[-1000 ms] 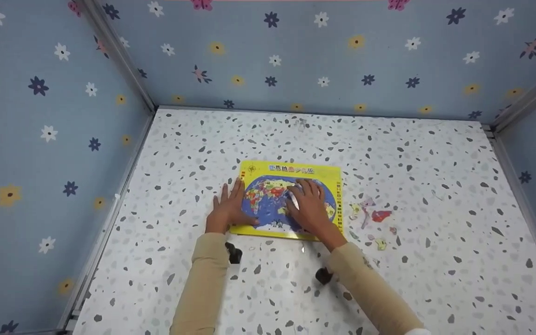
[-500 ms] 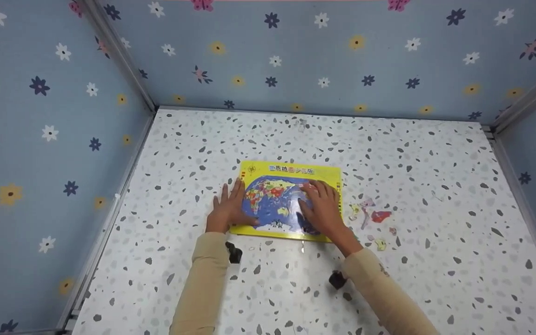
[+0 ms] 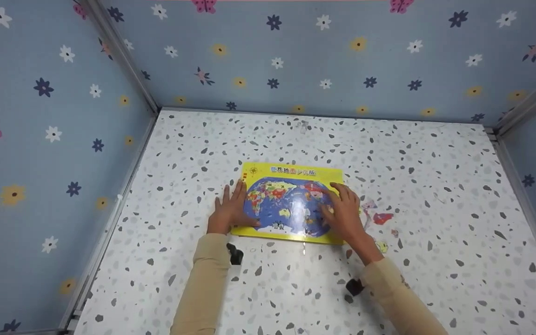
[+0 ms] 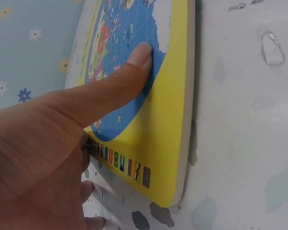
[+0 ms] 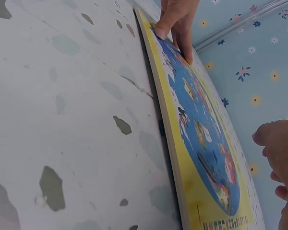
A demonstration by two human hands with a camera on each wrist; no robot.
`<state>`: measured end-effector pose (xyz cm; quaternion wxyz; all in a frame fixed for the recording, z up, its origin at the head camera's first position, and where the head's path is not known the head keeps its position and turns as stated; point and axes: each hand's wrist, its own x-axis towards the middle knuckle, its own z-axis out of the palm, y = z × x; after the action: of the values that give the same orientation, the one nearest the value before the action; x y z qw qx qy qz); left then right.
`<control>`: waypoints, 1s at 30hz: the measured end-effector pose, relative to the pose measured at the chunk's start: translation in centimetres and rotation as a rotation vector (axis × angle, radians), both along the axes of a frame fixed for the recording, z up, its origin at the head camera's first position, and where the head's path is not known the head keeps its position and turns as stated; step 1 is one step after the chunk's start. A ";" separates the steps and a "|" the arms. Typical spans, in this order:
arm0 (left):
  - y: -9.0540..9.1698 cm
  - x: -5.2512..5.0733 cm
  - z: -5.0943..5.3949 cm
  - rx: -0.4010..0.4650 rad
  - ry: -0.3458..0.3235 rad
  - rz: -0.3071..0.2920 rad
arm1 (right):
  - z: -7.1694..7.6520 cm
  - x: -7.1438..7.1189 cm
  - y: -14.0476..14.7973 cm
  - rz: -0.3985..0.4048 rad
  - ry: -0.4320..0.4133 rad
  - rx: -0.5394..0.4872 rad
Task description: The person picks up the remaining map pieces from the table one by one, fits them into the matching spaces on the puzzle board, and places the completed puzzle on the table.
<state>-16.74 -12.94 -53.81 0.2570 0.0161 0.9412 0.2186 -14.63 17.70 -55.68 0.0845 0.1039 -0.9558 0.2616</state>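
A yellow-bordered world map board [image 3: 296, 171] lies flat on the speckled table. My left hand [image 3: 231, 209] rests at its left edge, fingers spread, with the thumb [image 4: 120, 79] lying across the yellow border onto the blue map in the left wrist view. My right hand [image 3: 346, 216] is over the board's right side, fingers bent loosely. In the right wrist view the right hand [image 5: 283, 158] appears raised off the map board [image 5: 182, 158], holding nothing visible. Whether its fingertips touch the board is unclear in the head view.
Several small coloured pieces, among them a red one [image 3: 382, 218] and a yellow-green one [image 3: 381, 246], lie on the table right of the board, partly behind my right hand. Blue flowered panels [image 3: 296, 60] stand at the back and sides.
My right hand has moved rightward across the board from its middle to its right edge, uncovering more of the map. My left hand stays at the left edge.
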 end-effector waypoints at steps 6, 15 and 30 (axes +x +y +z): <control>0.0 -0.1 -0.2 0.001 -0.001 0.002 | 0.1 0.6 1.3 -0.037 -0.012 0.007; -0.1 -0.1 -0.4 0.011 -0.002 0.006 | 0.2 1.4 2.6 -0.058 -0.026 0.005; -0.1 0.0 -0.2 0.021 -0.002 0.001 | -0.3 2.5 5.6 -0.047 -0.031 -0.070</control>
<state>-16.72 -13.04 -54.02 0.2575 0.0182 0.9387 0.2286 -12.15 23.33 -55.98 0.0792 0.0743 -0.9495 0.2944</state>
